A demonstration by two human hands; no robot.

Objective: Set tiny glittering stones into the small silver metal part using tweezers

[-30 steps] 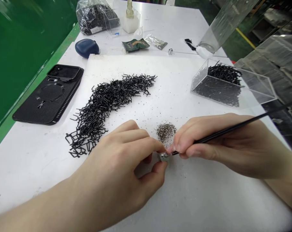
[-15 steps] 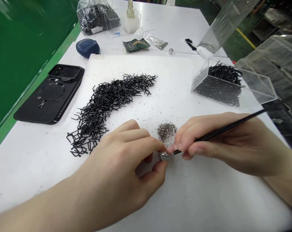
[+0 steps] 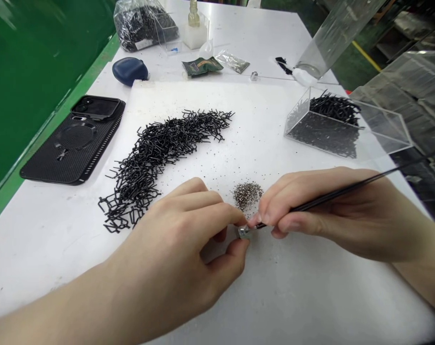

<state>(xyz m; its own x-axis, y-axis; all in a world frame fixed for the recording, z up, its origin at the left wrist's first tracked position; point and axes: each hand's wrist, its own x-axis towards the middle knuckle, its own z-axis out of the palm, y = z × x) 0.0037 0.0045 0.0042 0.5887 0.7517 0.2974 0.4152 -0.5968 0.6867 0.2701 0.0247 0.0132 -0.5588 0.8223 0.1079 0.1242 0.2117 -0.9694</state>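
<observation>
My left hand (image 3: pixel 195 239) pinches a small silvery metal block (image 3: pixel 243 232) between thumb and forefinger, just above the white work surface. From the right, my right hand (image 3: pixel 311 206) grips slim black tweezers (image 3: pixel 341 191) like a pen. Their tip meets the block's right side; the fingertips partly hide the contact. Just beyond both hands lies a little heap of tiny brownish metallic bits (image 3: pixel 246 194), with stray grains around it. A curved pile of short bent black pieces (image 3: pixel 167 143) spreads past my left hand.
A clear box (image 3: pixel 346 129) with black pieces stands at right. On the left lie a black-cased phone (image 3: pixel 73 139) and a dark blue case (image 3: pixel 130 71). Farther back are a bag of black pieces (image 3: pixel 141 26), a small bottle (image 3: pixel 193 17), a green packet (image 3: pixel 203 66) and a clear cylinder (image 3: pixel 335 38).
The far end of the tweezers has tilted slightly lower, and their tip has shifted a touch left at the block. Both hands otherwise stay nearly still.
</observation>
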